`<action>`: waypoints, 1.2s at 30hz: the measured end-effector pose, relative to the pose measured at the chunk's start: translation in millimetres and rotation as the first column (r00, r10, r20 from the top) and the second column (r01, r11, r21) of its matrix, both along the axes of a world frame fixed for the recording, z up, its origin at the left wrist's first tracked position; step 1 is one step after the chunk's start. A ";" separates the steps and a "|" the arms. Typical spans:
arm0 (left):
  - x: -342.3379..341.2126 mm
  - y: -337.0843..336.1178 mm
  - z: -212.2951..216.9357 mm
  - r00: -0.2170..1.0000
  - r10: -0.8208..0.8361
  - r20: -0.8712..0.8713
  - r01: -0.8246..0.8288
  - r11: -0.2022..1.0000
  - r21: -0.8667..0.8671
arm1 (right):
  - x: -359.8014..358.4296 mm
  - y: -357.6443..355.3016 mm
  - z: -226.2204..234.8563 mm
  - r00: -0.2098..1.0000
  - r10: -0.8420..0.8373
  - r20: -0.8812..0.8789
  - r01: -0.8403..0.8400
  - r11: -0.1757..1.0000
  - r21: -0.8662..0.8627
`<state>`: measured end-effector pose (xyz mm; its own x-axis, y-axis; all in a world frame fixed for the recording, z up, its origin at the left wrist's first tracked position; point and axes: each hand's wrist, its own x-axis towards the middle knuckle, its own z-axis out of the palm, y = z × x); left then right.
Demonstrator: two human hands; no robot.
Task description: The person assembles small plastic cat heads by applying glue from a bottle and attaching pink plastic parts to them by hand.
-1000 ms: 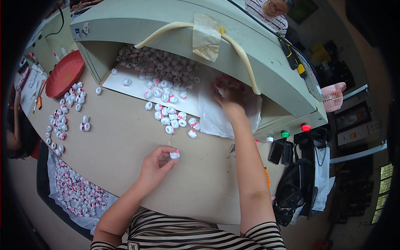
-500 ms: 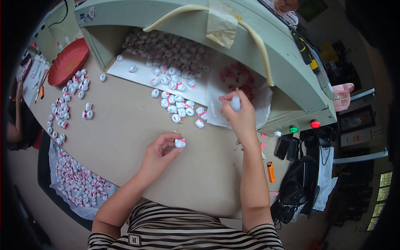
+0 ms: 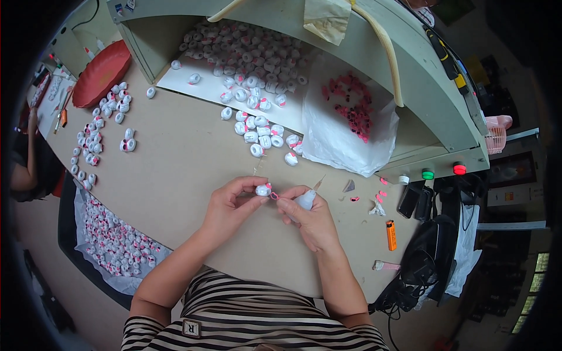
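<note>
Between the thumb and fingers of my left hand [image 3: 225, 205] is a small white rounded piece [image 3: 263, 191] with pink on its top. My right hand [image 3: 310, 221] pinches a tiny pink loop-shaped piece [image 3: 274, 196] close beside the white one; whether they touch I cannot tell. That same hand also grips a whitish squeeze bottle [image 3: 305, 200] with a thin needle tip pointing away to the upper right. Just beyond my hands lies a cluster of similar white pieces [image 3: 264, 141]. Many pink parts [image 3: 355, 111] lie on a white sheet [image 3: 339, 153] under the hood.
A grey hood [image 3: 445, 131] with coloured buttons arches over the far side, sheltering a heap of white pieces [image 3: 252, 52]. More pieces and a red bowl [image 3: 102, 73] sit left. A lined tray [image 3: 111, 243] is lower left. An orange lighter [image 3: 391, 235] lies right. Someone's arm [image 3: 26, 169] shows far left.
My right hand has come back from the pink parts under the hood to beside my left hand, bringing a pink loop and the bottle. The whole view has shifted slightly.
</note>
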<state>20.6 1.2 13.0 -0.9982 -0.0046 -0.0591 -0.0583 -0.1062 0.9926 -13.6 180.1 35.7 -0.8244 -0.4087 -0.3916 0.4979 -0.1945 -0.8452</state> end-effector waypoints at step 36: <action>2.0 -5.5 3.2 0.990 -0.134 0.043 0.123 0.972 0.200 | 1.6 -9.1 3.1 0.974 0.075 -0.214 -0.051 0.992 0.117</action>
